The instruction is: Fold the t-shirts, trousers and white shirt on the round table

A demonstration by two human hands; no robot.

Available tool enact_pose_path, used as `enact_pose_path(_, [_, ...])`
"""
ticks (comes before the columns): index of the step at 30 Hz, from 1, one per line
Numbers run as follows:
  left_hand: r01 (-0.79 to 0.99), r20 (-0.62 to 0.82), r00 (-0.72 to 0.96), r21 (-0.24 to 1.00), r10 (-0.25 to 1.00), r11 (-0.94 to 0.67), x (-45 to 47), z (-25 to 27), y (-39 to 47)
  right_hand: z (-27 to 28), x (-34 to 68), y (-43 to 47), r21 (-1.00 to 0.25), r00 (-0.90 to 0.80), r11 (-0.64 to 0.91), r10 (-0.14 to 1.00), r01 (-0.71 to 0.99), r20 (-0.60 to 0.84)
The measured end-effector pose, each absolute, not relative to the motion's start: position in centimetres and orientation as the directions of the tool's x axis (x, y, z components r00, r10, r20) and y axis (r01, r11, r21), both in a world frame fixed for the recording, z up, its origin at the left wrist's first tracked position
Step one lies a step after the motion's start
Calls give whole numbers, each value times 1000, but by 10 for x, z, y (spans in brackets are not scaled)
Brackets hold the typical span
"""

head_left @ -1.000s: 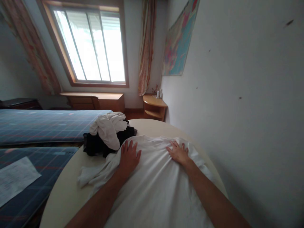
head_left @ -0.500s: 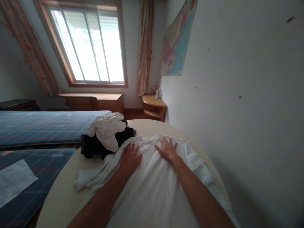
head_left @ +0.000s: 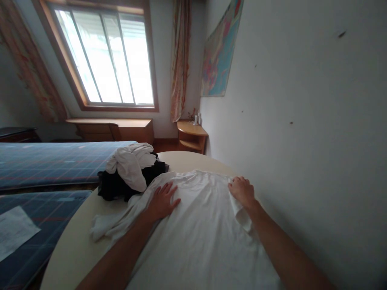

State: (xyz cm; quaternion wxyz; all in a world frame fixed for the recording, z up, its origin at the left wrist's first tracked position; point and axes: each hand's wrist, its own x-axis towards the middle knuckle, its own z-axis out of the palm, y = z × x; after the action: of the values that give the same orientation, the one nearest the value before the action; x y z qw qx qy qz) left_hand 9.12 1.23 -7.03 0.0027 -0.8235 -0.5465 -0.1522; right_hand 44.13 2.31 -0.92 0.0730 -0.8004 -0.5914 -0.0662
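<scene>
A white T-shirt [head_left: 199,225] lies spread over a round cream table [head_left: 69,241], its neckline toward the far side. Flat on the upper left of the shirt rests my left hand [head_left: 164,201], fingers spread and thumb apart. At the shirt's right shoulder, my right hand [head_left: 242,191] has its fingers curled in and closed on the cloth; the fingertips are partly hidden. Below that hand the right sleeve hangs in a fold. The left sleeve lies crumpled beside my left forearm.
A heap of white and black clothes [head_left: 130,169] sits at the table's far left edge. Blue plaid mattresses [head_left: 60,161] stand to the left, one with a paper sheet [head_left: 16,231] on it. A wall [head_left: 302,169] runs close along the right side. Beyond is a corner shelf [head_left: 192,129].
My right hand has moved right from near the neckline to the shirt's right shoulder, and its fingers have closed on the cloth. My left hand stays flat. The view has shifted slightly right.
</scene>
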Motion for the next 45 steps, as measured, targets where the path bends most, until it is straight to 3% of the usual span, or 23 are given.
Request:
enact_pose_path(4, [901,214,386,121,897,-417,83,-71,18,-11,471,11,-31,357,-356,933,934,48])
enact_pose_path(8, [884,204,430,104,880,-456,77,-69,21,-20,483,5,-110,364,-362,931,926,1])
enact_pose_path(13, [899,195,408,82,892,-429,89,-57,17,-18,486,4,-159,373,-361,926,919,54])
enact_pose_path(16, [860,236,448,147,862,-488,108,-51,10,-6,483,6,-202,403,-375,907,905,119])
enact_pose_path(19, [814,211,491,236,845,-531,125,-53,0,11,478,8,-296,425,-355,878,887,219])
enact_pose_path(25, [833,158,486,214,859,-511,132,-62,-4,34,466,14,-508,433,-221,832,832,348])
enact_pose_path(30, [841,176,466,218,867,-496,127,-65,4,33,445,19,-684,356,-6,858,730,371])
enact_pose_path(35, [834,184,474,219,861,-506,124,-67,6,15,410,8,-798,-1,177,977,577,215])
enact_pose_path(38, [831,219,454,246,864,-499,122,-70,8,-4,391,-3,-711,-120,218,975,669,186])
enact_pose_path(41, [830,259,427,268,867,-489,120,-72,10,-23,385,-10,-474,-109,214,965,854,239])
enact_pose_path(45, [838,290,409,256,865,-482,121,-73,8,-31,404,-12,-267,134,-62,957,962,257])
